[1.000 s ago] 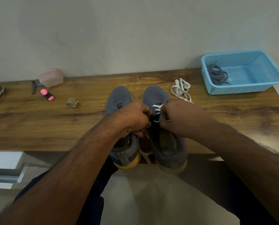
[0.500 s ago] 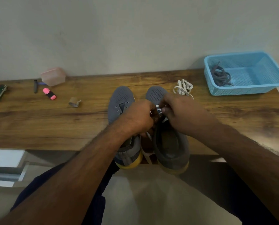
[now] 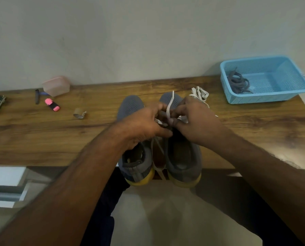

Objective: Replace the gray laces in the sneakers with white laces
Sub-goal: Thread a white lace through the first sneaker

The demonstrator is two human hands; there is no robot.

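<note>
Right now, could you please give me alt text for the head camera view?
A person's left hand and right hand thread a flat white lace into the right-hand one of two gray mesh sneakers on a wooden table. A spare white lace bundle lies beyond; gray laces sit in a blue plastic basket.
</note>
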